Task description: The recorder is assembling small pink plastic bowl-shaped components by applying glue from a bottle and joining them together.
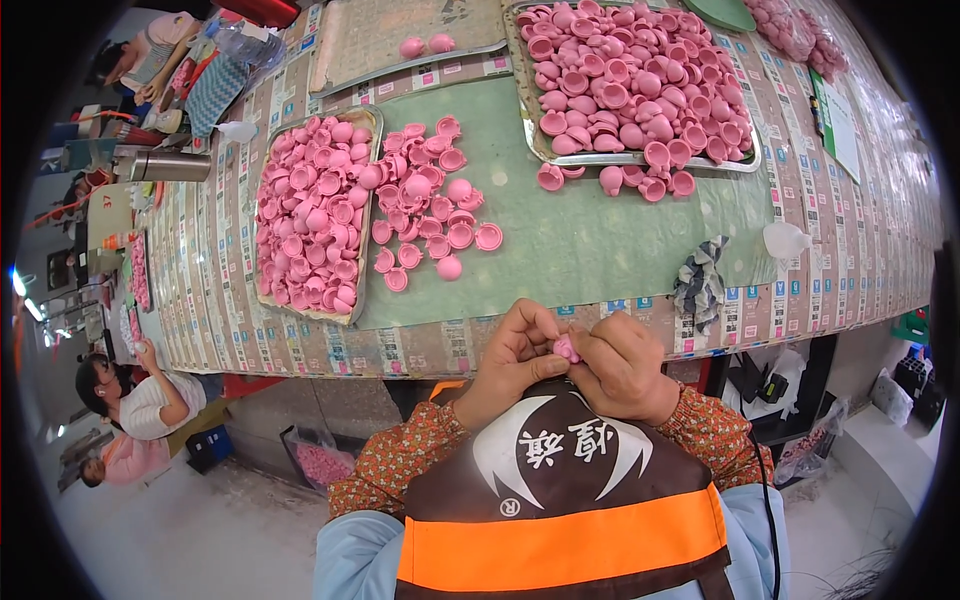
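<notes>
Nearest the lens, a brown apron bib point(560, 470) with an orange band is seen, w/ floral orange sleeves point(405, 455) at either side. Just above it, both hands are brought together at the table edge: left hand point(510, 362) and right hand point(622, 368) are each closed narrowly, fingertips pinched on one small pink rubber piece point(566, 348), which is held between them, against the chest and below the table's front edge. Only a bit of the piece is visible; it looks rounded, soft pink, same colour as the cup-like parts on the table. Its exact shape can't be told, as it is mostly covered by fingers.

On the table, a green mat point(590, 235) is laid over a surface covered w/ printed paper strips. A loose heap of pink caps point(430, 195) is spread on the mat, approx. centre-left, some dome up, some hollow up. Just left of it, a metal tray point(366, 215) is filled w/ more of the same. A bigger tray point(528, 130) at upper right is piled full, w/ a few pieces spilled over its near rim. A third tray point(400, 40) at the far side holds two pieces. A crumpled rag point(700, 283) and a small clear bottle point(785, 240) lie at the mat's right edge.

At far left, other people point(140, 400) are seated at the same long table.
</notes>
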The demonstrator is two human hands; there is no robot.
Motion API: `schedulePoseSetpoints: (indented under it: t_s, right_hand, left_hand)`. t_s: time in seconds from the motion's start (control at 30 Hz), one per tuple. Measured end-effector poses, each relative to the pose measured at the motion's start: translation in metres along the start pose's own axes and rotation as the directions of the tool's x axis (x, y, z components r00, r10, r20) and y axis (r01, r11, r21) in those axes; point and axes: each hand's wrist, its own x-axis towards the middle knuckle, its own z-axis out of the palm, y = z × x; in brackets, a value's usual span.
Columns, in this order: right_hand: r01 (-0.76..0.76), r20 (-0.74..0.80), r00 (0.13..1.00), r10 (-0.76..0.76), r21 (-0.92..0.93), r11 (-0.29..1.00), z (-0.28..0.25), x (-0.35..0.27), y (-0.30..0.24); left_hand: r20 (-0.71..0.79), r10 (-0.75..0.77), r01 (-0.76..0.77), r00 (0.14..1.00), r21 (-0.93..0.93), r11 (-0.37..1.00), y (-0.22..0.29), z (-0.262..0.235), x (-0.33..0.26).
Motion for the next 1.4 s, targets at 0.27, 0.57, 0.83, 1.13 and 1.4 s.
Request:
schedulePoseSetpoints:
  t_s: [0.27,0.57,0.83,1.13,1.4]
  right_hand:
    - [0.007,-0.015,1.000,-0.007,0.002,1.000,0.0007,-0.0017,0.0006]
    - [0.017,0.007,1.000,-0.017,-0.005,1.000,-0.0013,-0.0039,0.0014]
    - [0.029,-0.032,0.999,-0.029,-0.019,0.999,0.0015,-0.0017,0.0014]
    - [0.030,-0.032,0.999,-0.031,-0.023,0.999,0.0017,0.0003,0.0010]
    - [0.032,-0.027,0.999,-0.033,-0.034,0.999,0.0020,0.0004,0.0017]
  left_hand:
    - [0.004,-0.003,0.003,1.000,-0.007,1.000,0.0002,0.0004,0.0004]
    - [-0.012,-0.024,0.023,1.000,-0.054,0.998,0.0044,0.0064,0.0017]
    - [-0.015,-0.017,0.016,1.000,-0.039,0.999,0.0018,0.0032,0.0020]
    - [-0.038,-0.023,0.021,0.999,-0.059,0.998,0.0050,0.0074,0.0031]
    - [-0.016,-0.017,0.016,1.000,-0.053,0.998,0.0055,0.0061,0.0047]
